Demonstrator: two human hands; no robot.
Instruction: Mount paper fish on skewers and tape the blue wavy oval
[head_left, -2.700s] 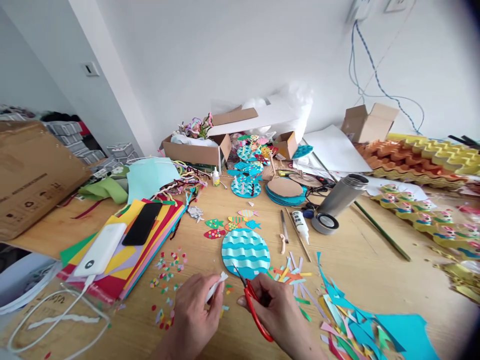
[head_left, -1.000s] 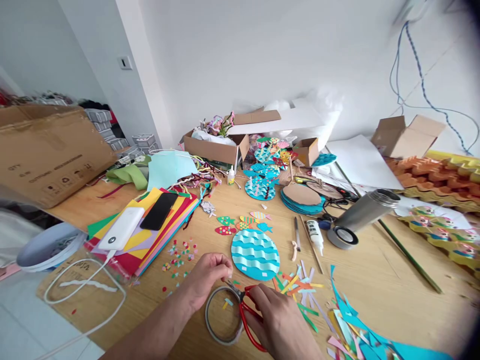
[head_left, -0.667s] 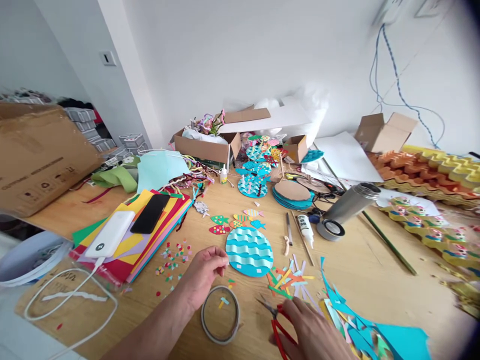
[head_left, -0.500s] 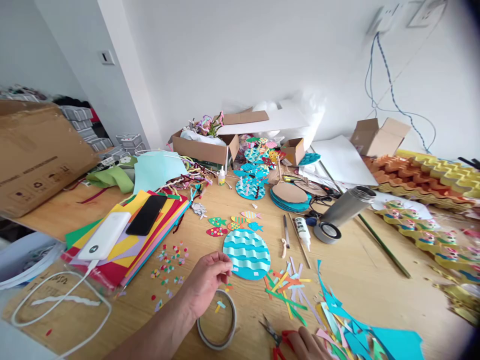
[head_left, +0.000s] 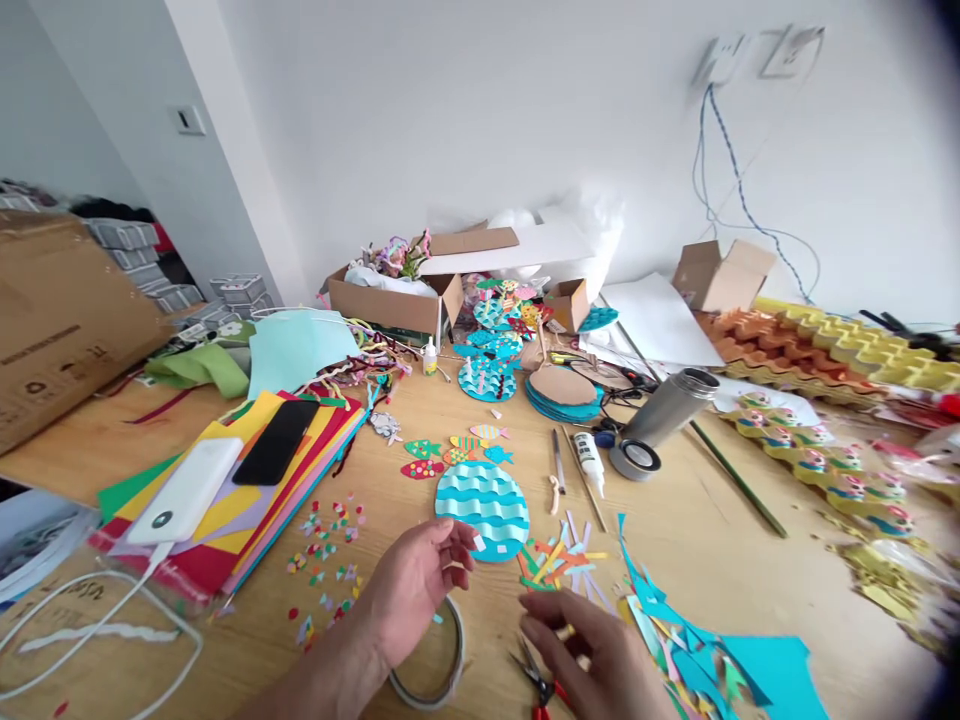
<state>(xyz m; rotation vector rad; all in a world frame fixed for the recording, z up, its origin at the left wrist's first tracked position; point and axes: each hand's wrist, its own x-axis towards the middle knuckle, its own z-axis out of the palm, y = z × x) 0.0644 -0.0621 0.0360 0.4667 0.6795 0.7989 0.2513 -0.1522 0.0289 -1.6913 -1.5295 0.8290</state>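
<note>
My left hand point(head_left: 416, 590) hovers over a roll of tape point(head_left: 420, 692) near the table's front edge. Its thumb and fingertips are pinched together close to the lower rim of a blue wavy paper disc point(head_left: 482, 500); what they hold is too small to make out. To its right, my right hand point(head_left: 600, 655) is blurred, fingers loosely apart and holding nothing. It hangs just above red-handled scissors point(head_left: 531, 675) that lie on the wood. Small paper fish point(head_left: 450, 452) lie behind the disc.
Coloured paper strips point(head_left: 559, 560) and blue offcuts point(head_left: 750, 670) litter the right front. A stack of coloured sheets point(head_left: 247, 505) at left carries a phone point(head_left: 276, 442) and a power bank point(head_left: 187, 490). A steel flask point(head_left: 664, 408), glue bottle point(head_left: 589, 460) and cardboard boxes point(head_left: 390, 305) stand behind.
My right hand put the scissors down on the table and rose toward the left hand. The left hand took a small piece from the scissors' cut and stayed pinched beside the disc.
</note>
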